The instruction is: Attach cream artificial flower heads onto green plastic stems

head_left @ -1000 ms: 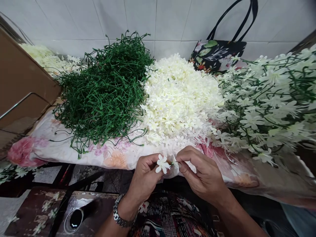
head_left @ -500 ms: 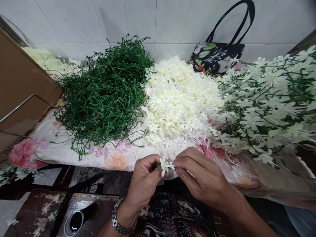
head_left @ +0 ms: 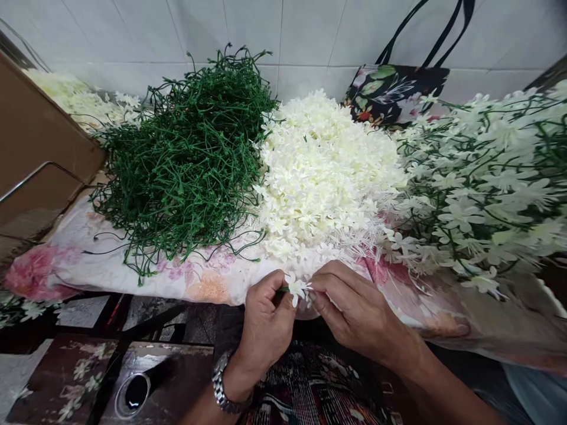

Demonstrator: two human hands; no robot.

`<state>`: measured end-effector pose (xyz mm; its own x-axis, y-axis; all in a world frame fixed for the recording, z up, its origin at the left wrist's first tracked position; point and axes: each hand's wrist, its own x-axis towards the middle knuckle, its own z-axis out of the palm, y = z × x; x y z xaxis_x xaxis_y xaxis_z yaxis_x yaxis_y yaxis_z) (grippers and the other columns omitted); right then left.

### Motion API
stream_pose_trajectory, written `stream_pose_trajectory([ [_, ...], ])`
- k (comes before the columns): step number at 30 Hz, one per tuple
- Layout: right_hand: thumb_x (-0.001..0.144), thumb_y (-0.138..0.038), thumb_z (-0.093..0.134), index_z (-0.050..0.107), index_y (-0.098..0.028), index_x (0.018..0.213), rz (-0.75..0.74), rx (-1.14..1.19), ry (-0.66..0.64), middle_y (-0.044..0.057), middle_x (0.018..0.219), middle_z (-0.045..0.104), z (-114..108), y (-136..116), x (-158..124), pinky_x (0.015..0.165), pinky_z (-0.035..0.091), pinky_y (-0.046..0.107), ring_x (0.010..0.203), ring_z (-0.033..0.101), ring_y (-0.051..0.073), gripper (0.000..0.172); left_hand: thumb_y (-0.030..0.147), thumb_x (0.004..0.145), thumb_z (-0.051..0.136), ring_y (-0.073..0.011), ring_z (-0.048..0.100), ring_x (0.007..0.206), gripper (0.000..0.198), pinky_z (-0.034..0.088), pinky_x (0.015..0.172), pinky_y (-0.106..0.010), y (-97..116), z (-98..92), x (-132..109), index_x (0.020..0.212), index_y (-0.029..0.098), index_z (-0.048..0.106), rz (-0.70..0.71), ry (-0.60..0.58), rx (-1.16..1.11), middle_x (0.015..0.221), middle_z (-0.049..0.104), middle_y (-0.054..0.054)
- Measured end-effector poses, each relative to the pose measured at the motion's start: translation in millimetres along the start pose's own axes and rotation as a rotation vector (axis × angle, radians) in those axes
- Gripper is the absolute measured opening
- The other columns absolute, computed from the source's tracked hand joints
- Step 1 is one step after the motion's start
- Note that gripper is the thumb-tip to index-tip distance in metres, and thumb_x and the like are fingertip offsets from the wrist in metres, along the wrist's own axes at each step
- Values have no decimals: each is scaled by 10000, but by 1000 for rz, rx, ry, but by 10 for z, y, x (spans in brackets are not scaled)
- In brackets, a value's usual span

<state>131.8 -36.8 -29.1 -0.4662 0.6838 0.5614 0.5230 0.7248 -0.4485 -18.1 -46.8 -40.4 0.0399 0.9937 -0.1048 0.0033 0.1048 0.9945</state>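
"Hands first, head view. Left one?"

"Left hand (head_left: 268, 319), thumb and index narrow, pinching a green stem (head_left: 284, 289) just behind its white flower (head_left: 296, 288). Metal watch (head_left: 225, 383) on that wrist."

"Right?"

"Right hand (head_left: 354, 307), thumb and index nearly together at the flower's right side, by its thin pale filaments. Can't tell if they grip one; tips too small."

"Flower's position?"

"Between the two hands, near edge of the floral cloth (head_left: 106, 268), petals facing right."

"On the cloth, left to right?"

"Tangled green stem pile (head_left: 186, 159) left, white blossom heap (head_left: 328, 171) centre, touching it. Loose white filaments (head_left: 365, 236) at the heap's near right. Stemmed white flowers (head_left: 482, 195) bunched far right side."

"Far side?"

"Black floral bag (head_left: 396, 94), handles up, against the tiled wall (head_left: 305, 35). More pale blossoms (head_left: 84, 100) far left, behind the cardboard box (head_left: 48, 130)."

"Near left?"

"Clear cup (head_left: 132, 396) with something dark inside, on a worn brown surface (head_left: 186, 378), below cloth level. Flower print on the brown panel (head_left: 44, 366) left of it."
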Motion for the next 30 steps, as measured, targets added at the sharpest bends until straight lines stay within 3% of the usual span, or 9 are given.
stream_pose_trajectory([
  [9, 854, -49, 428, 515, -146, 834, 3, 11, 24, 43, 701, 540, 71, -8, 18, 604, 456, 247, 677, 494, 137, 132, 199, 698, 457, -117, 337, 560, 132, 313, 512, -226, -18, 26, 6, 573, 187, 416, 16, 70, 141, 559, 378, 32],
  [15, 850, -34, 432, 504, -154, 874, 32, 52, 40, 40, 735, 535, 98, 10, -16, 621, 459, 246, 711, 497, 133, 143, 205, 709, 460, -121, 369, 560, 137, 333, 520, -229, 14, -1, 23, 577, 184, 433, 11, 14, 104, 553, 402, 28],
  [25, 859, -56, 417, 489, -161, 784, 84, 67, -41, 28, 704, 498, 75, 30, -56, 598, 421, 229, 669, 470, 123, 148, 148, 702, 423, -111, 371, 520, 172, 307, 511, -226, -32, 30, 7, 544, 195, 374, 225, 94, 313, 536, 380, 36],
  [30, 853, -59, 405, 472, -168, 742, 109, 65, -46, 26, 687, 481, 106, 50, -57, 574, 401, 232, 648, 454, 126, 169, 142, 680, 410, -111, 375, 513, 158, 304, 508, -225, -4, 52, 22, 540, 198, 360, 218, 87, 350, 525, 389, 35],
])
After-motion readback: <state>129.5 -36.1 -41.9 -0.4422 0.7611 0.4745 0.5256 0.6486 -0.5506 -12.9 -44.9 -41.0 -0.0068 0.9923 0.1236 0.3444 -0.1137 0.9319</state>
